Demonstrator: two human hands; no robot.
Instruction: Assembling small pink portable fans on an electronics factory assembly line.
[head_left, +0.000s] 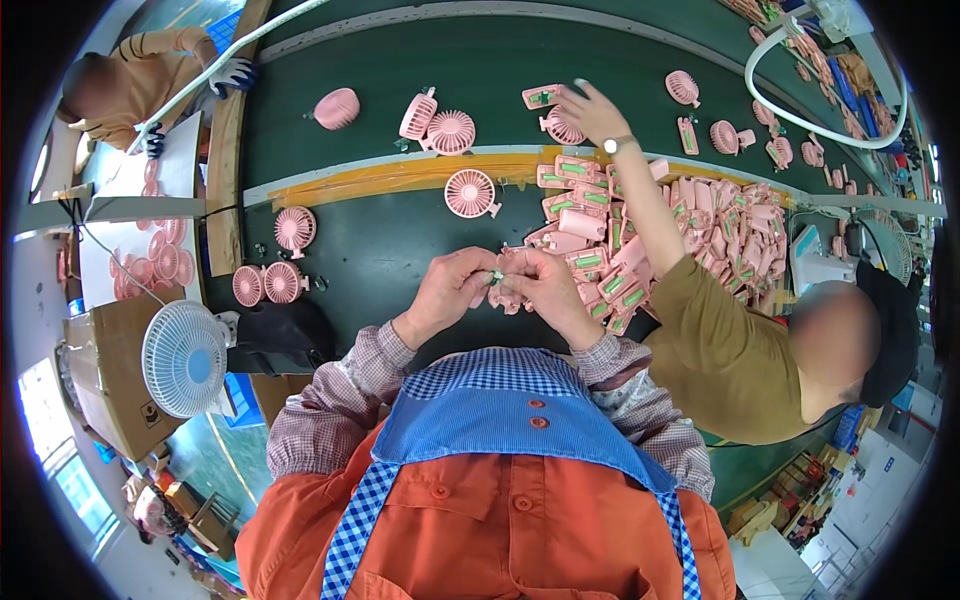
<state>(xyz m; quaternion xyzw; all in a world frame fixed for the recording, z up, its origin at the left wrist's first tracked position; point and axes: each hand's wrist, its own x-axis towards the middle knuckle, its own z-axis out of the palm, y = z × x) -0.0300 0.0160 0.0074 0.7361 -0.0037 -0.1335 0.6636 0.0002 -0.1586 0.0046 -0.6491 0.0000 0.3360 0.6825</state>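
In front of my apron, my left hand (450, 290) and my right hand (548, 288) meet with their fingertips close together. Pinched in my left hand is a small green part (495, 275), perhaps a tiny circuit board. The fingers of my right hand are closed round a pink plastic piece (508, 295), mostly hidden by the fingers. Just beyond my hands, a round pink fan head (470, 193) lies on the dark green table. To the right spreads a pile of pink fan handles (615, 265) with green boards inside.
A co-worker's arm (650, 200) reaches across the pile from the right toward a conveyor belt (560, 45) carrying pink fan parts. Several fan heads (283, 282) lie at the left. A white desk fan (185, 358) stands lower left. Another person (150, 75) works upper left.
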